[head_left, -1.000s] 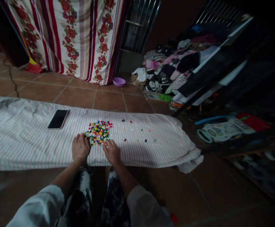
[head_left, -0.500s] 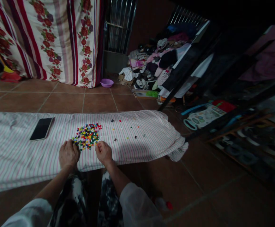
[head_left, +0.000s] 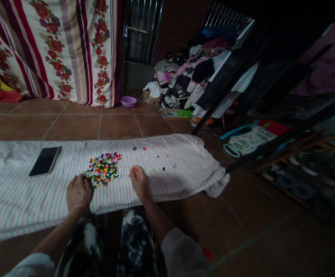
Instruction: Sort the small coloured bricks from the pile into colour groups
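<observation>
Many small coloured pieces [head_left: 104,169] lie in a loose heap on the striped cloth [head_left: 69,154]. Beside the heap's lower left edge rests my left hand [head_left: 79,191], palm down, its fingers together at the nearest pieces; whether it holds any is hidden. To the right of the heap, my right hand [head_left: 139,181] pinches a tiny orange piece [head_left: 132,169] between thumb and fingertip, just over the cloth. Several single pieces are spread out farther right, among them a black one [head_left: 164,169], a red one [head_left: 144,149] and a dark grey one [head_left: 134,148].
A phone [head_left: 45,161] lies on the cloth at the left. Beyond, on the tiled floor, are a purple basin [head_left: 128,101] and a pile of clothes [head_left: 184,77]. A dark slanted pole [head_left: 210,117] and a shoe rack [head_left: 300,169] stand to the right.
My right hand has moved right, away from the heap, and an orange piece now shows in its fingertips. My left hand stays by the heap. The view has shifted slightly.
</observation>
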A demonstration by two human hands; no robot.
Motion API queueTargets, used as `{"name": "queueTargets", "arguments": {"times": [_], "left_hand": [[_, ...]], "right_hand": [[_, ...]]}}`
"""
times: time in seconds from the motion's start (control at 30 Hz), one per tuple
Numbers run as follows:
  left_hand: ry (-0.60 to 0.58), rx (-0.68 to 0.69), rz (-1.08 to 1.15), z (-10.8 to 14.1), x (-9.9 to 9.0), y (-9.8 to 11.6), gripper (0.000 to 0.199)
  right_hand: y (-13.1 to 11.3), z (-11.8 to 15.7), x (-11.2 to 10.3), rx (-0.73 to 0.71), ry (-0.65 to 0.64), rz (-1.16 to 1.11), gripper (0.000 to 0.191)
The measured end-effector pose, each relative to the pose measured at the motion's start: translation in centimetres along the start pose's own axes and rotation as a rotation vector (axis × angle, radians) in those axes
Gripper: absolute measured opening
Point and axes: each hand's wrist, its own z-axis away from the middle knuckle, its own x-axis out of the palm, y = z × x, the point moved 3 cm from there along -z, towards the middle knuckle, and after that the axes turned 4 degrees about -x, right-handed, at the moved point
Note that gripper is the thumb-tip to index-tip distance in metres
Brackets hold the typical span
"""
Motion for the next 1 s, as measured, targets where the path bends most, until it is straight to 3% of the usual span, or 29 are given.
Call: {"name": "queueTargets", "arguments": {"times": [0.17,0.3,0.47,0.7,1.0], "left_hand": [[0.007,0.027,-0.001,0.1,0.1,-0.1,0.041],[0.004,0.023,-0.022,0.2,0.1,0.0,0.041],[-0.019,0.016,-0.063,0.0,-0.1,0.2,0.043],[0.002,0.024,-0.087,0.2,0.4,-0.2,0.045],[-0.016,0.021,-0.123,0.1,0.5,-0.3,0.047]], "right_hand": [[3.4,-4.0,-5.4,0.047,0.212,0.040,0.020],[6.2,-6.5,-9.4,0.049,0.268,0.113,0.024],[9.1,-8.1,-12.8,0.134,0.277,0.350,0.029],[11.2,-9.2,-14.7,0.270,0.139,0.639,0.032],[10.7,-10.7,-14.2,0.336,-0.054,0.799,0.028]]}}
